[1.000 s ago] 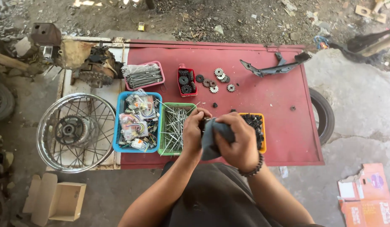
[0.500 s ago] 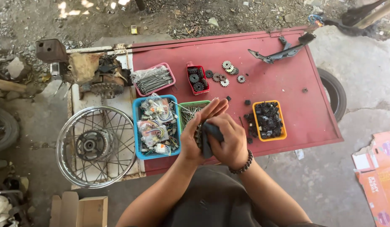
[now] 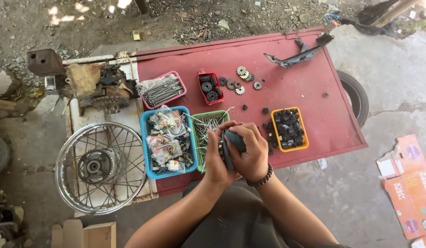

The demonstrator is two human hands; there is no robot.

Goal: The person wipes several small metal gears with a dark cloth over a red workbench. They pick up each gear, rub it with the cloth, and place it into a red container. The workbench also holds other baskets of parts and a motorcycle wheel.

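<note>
Dark grey cloth (image 3: 232, 143), wrapped round a small metal part (image 3: 220, 148), is gripped between both closed hands at lower centre: left hand (image 3: 218, 158) supporting, right hand (image 3: 250, 150) pressed over it, evidently for rubbing, above the red metal counter (image 3: 286, 87) beside the green plastic basket of spokes (image 3: 204, 133).

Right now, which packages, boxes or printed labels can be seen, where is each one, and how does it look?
Flattened carton: on the concrete floor at the right, orange and white, with round purple prints.
Brown cardboard box: on the ground at the lower left, open, plain.
Clear plastic bags of wired parts: in the blue basket on the red table, beside the left hand.
Small yellow packet: on the dirt beyond the table, rectangular.
No screens or signs.
</note>
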